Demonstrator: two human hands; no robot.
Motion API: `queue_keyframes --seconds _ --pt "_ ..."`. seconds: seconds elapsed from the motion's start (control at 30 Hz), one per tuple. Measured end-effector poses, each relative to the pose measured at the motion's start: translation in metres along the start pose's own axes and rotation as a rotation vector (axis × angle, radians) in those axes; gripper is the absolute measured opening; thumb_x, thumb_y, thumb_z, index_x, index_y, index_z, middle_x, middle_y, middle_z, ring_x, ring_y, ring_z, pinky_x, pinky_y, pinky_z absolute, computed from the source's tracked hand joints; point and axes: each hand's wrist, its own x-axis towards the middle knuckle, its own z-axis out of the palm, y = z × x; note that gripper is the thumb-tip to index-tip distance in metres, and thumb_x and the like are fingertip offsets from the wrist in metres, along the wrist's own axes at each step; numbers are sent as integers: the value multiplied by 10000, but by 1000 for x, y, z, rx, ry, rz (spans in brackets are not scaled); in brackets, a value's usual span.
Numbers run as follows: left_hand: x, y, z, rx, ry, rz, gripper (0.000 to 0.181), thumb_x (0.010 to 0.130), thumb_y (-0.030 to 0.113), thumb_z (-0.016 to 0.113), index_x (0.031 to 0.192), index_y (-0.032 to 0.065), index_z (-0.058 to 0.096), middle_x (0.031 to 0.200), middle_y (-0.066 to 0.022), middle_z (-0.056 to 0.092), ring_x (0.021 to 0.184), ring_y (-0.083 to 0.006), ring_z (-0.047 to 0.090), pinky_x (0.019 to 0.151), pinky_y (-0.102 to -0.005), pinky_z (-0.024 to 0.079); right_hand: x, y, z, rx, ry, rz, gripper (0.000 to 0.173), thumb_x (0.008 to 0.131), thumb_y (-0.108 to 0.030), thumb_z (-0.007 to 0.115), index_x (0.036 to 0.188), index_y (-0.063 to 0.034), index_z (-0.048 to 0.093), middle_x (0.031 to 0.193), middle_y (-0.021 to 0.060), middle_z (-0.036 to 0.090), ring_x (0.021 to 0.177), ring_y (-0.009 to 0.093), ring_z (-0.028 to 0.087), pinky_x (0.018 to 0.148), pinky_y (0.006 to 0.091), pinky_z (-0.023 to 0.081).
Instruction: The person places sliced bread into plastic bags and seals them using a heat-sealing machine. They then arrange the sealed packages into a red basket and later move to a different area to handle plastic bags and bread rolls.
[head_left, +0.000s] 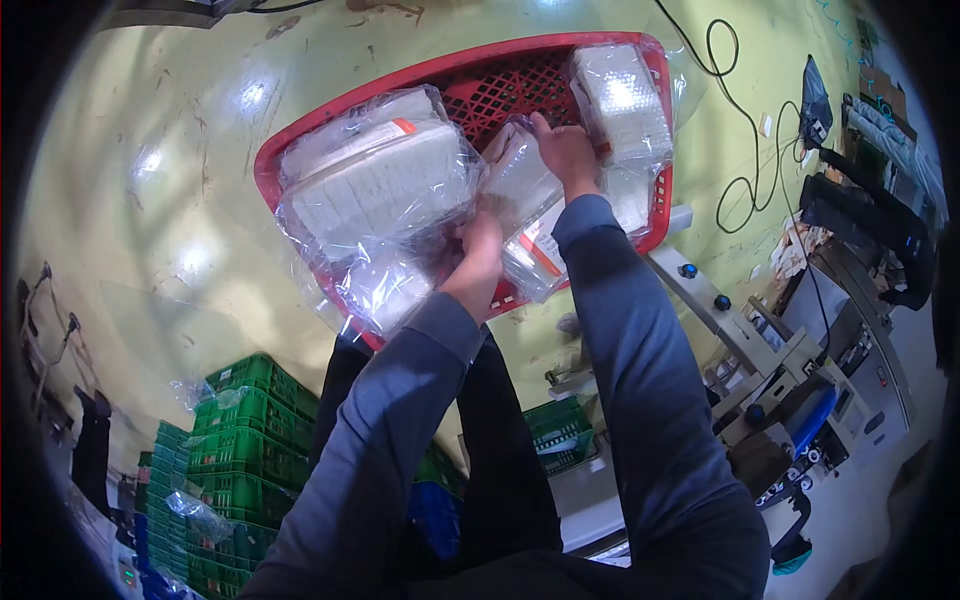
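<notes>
A red plastic basket (517, 94) with mesh walls lies before me, holding several packs in transparent plastic film. Its middle holds a wrapped pack of whitish flat pieces (525, 180), tilted between my two hands. My right hand (568, 154) grips this pack's upper right side, thumb towards the far wall. At its lower left edge is my left hand (481, 234), curled, with the fingertips hidden. A large wrapped stack (382, 187) with an orange-marked label fills the left. On the right sits a bubble-wrapped pack (621, 94). Nearest me is another pack with an orange-striped label (540, 244).
Green plastic crates (247, 435) stand stacked at lower left. A light-coloured machine frame with blue knobs (720, 302) is right of the basket. A black cable (750, 120) loops over the stained yellowish surface (187, 187). Another green crate (559, 435) sits by my legs.
</notes>
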Motion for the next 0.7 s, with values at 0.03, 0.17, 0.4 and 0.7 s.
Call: queue_keyframes --seconds 0.03,0.17,0.4,0.7 --pt "2 -3 1 -54 -12 -15 770 866 610 526 1382 60 367 1143 -121 582 932 -215 601 750 -346 479 7 6 2 14 -65 -57 606 882 -561 508 996 3 696 1066 218 662 1071 338 609 929 407 460" --pt "-9 -9 6 11 -196 -64 716 879 590 522 1362 78 392 1198 -111 560 1017 -241 583 867 -408 447 59 61 11 232 -218 -104 465 849 -460 648 919 -3 689 954 134 685 936 196 626 841 325 474" --pt "-9 -6 -28 21 -240 -32 672 938 511 442 1429 71 315 1390 -136 428 1167 -305 523 955 -463 418 3 21 -24 264 -277 -167 499 810 -495 695 899 -4 691 876 86 688 835 149 620 778 293 470" --pt "-48 32 -12 -656 -647 29 490 987 349 304 1309 10 451 1264 -144 546 1166 -294 533 1008 -462 412 -90 -27 -102 201 -656 -537 189 700 -138 773 806 1 702 788 78 695 751 143 629 739 282 482"
